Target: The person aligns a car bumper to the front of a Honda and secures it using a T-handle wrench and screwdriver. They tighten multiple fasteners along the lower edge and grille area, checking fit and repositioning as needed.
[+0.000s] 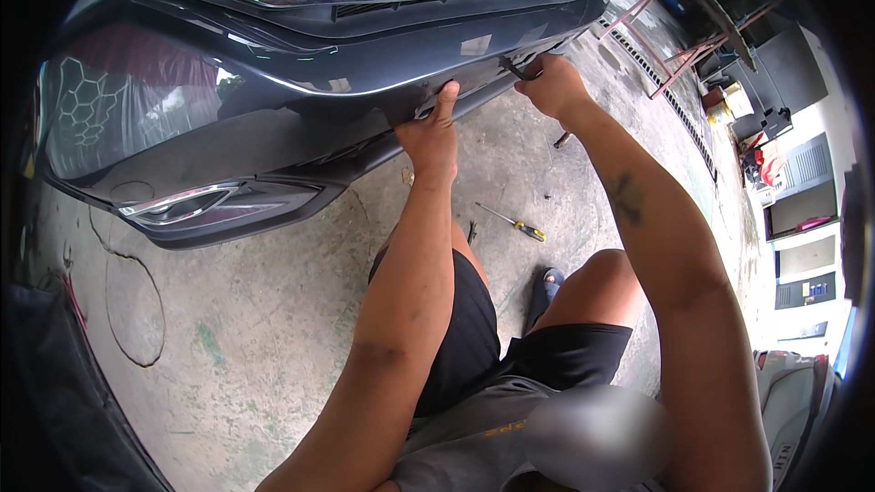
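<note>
A dark grey car bumper (301, 118) with chrome strips fills the upper left, seen from its front. My left hand (428, 141) grips its lower edge, thumb up against the front face and the other fingers hidden behind the edge. Farther right along that edge, my right hand (554, 87) is closed, with thumb and fingers around a dark piece (518, 69) at the bumper's lower opening. What exactly this piece is, and whether it is fixed to the bumper, I cannot tell.
On the concrete floor lies a screwdriver (519, 224) with a yellow and black handle. A thin cable (159, 296) loops at the left. A floor drain grate (679, 114) and a metal stand (638, 14) are at the far right. Part of a light-coloured car (793, 383) shows lower right.
</note>
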